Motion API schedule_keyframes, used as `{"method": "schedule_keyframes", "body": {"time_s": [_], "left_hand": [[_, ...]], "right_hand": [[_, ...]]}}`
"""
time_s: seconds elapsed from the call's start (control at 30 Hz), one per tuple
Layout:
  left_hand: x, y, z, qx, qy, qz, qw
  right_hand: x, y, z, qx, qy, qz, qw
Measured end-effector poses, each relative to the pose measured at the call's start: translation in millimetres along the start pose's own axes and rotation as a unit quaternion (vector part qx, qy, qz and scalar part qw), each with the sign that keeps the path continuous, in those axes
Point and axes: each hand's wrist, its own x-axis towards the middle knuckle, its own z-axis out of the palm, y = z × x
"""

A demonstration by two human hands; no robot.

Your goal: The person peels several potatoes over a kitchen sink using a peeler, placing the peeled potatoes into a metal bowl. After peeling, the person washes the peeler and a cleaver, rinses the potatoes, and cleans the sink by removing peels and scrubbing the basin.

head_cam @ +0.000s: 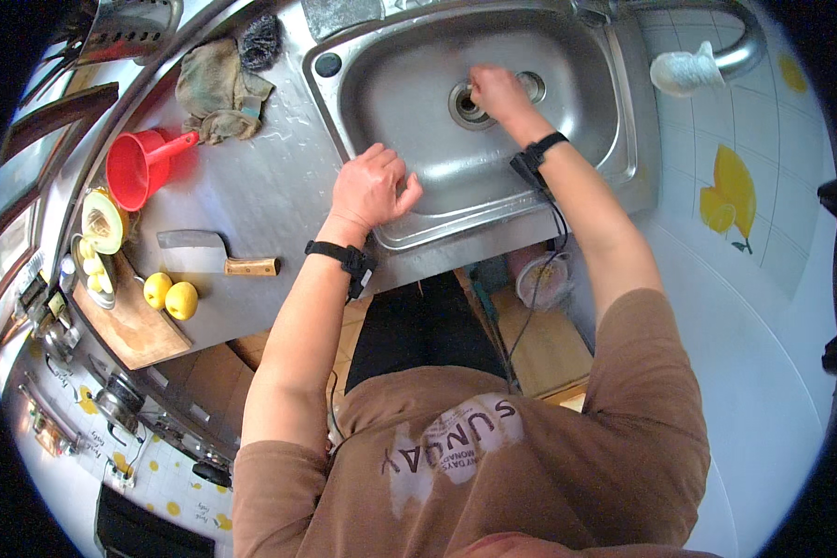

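Observation:
Over the drain opening of the stainless steel sink (418, 91) is my right hand (496, 92), its fingers curled; whether they pinch something small there cannot be told. A round strainer or drain cover (532, 86) lies just to the right of the opening, partly behind that hand. My left hand (373, 187) rests at the sink's near left rim, fingers loosely curled and thumb out, with no object visible in it. Left of it on the metal counter lies a cleaver (213, 254) with a wooden handle. Two yellow apples or similar fruits (169, 296) sit beside a wooden cutting board (136, 317).
A red plastic dipper (139, 167), a halved melon (102, 222) and a metal dish of cut fruit (94, 273) stand at the left. Behind them lie a grey-brown cloth (216, 84) and a black scrubber (260, 43). The faucet (739, 56) with a wrapped end is at the right.

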Motion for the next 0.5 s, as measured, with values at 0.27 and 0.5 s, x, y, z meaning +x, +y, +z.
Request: {"method": "schedule_keyframes", "body": {"time_s": [0.27,0.5], "left_hand": [[0,-1,6,0.022,-0.015,0.008,1.0],[1,2,11,0.036,-0.028,0.02,0.999]], "right_hand": [[-295,-10,-146,0.063,0.151,0.322,0.932],[-598,64,-46,0.105,0.068,0.549,0.826]]}}
